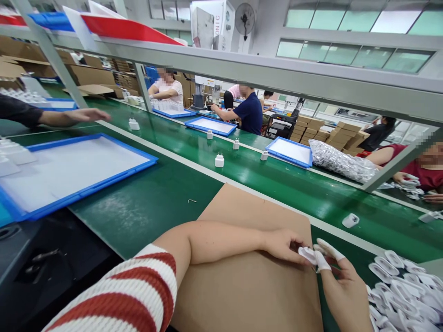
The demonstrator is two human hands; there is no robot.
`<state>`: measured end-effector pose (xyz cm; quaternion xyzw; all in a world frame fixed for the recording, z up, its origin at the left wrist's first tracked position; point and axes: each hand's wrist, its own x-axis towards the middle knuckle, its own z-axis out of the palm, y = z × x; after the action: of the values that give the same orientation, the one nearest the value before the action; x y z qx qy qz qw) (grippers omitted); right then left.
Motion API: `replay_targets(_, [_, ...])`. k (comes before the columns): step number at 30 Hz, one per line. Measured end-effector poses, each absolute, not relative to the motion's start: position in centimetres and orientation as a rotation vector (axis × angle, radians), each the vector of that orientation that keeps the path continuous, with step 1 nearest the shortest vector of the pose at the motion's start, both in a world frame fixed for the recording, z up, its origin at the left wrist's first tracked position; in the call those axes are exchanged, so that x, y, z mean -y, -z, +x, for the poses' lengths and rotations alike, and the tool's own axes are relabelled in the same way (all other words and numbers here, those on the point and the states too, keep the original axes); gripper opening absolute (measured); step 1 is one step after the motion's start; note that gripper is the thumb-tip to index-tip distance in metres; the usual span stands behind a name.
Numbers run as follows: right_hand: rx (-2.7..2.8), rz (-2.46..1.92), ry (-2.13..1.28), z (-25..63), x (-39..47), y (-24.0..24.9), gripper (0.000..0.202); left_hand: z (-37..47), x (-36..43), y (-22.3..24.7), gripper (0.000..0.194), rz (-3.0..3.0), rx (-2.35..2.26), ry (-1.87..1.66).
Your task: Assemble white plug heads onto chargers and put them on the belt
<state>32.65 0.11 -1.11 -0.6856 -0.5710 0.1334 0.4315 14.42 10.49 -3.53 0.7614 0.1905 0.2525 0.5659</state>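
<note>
Green bench [166, 207]: cardboard sheet [263, 290] six o'clock, blue tray [104, 184] nine, heaped white parts [403, 293] four. Green strip [284, 185] beyond: white plug adapters [219, 161], ten through three.

A cardboard sheet [252, 214] lies before me at twelve o'clock; at two, over its right edge, my left hand [282, 246] and right hand [346, 283] meet at a small part [306, 254]. A heap of loose parts [404, 295] sits at three, just beside my right hand. At ten is a tray [100, 159]; a co-worker's hand [92, 114] reaches past it at eleven. Beyond the sheet runs a conveyor [166, 140], an adapter [219, 160] standing at twelve.
</note>
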Motion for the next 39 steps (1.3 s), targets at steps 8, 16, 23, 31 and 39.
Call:
replay_targets(8, [1.581,-1.631,-0.486,31.9,-0.7,0.6,0.035,14.8,-10.7,5.0,0.031,1.689,-0.424,-0.647])
replay_targets(16, [1.745,-1.765,-0.264,31.1,1.1,-1.3,0.012,15.3,-10.7,5.4,0.057,1.663,-0.697,-0.819])
replay_targets(23, [2.033,-1.965,-0.352,30.3,2.0,-1.5,0.027,20.3,-16.6,0.3,0.04,1.799,-1.228,-0.747])
replay_targets(31, [2.15,-1.917,-0.29,30.4,2.1,-1.3,0.033,29.4,-21.7,-0.2,0.066,2.093,-1.453,-0.704])
replay_targets(39, [1.558,-1.562,-0.52,31.8,0.8,-0.9,0.009,25.5,-19.6,-0.9,0.03,2.137,-1.329,-0.69])
